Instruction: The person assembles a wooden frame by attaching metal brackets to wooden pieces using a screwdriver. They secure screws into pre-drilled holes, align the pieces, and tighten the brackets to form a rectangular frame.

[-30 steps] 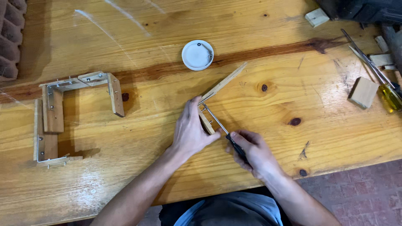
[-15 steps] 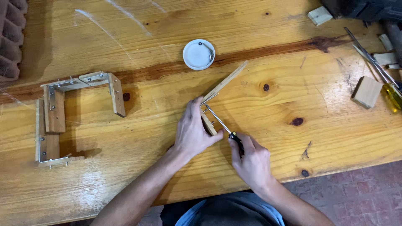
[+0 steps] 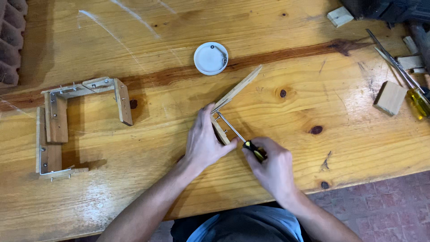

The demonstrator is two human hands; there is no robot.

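The right hand [image 3: 271, 168] is closed around the black-and-yellow handle of a screwdriver [image 3: 244, 141], nearest the person at the front edge of the bench [image 3: 148, 179]. The metal shaft runs up and to the left from this hand, and its tip meets the corner where two wooden strips join.

The left hand [image 3: 204, 143] lies just beside the right hand, on its left. Its palm faces down and its fingers are curled over the short wooden strip [image 3: 221, 132], pressing it onto the bench; the thumb points toward the screwdriver handle. The short strip is mostly covered by this hand.

From the joint above the left hand, the long wooden strip [image 3: 237, 88] slants up and to the right — away from both hands. A small metal bracket appears to sit at the joint, but it is too small to tell clearly.

Beyond the long strip, farther from the hands, a round white lid [image 3: 209, 58] lies flat with a few small screws in it.

Well to the left of the left hand lies a wooden frame with metal corner brackets [image 3: 62, 121], its open side facing right.

Well to the right of the right hand, a small wooden block [image 3: 390, 97] rests near a second yellow-handled screwdriver [image 3: 416, 99] — at the far right edge of the bench.
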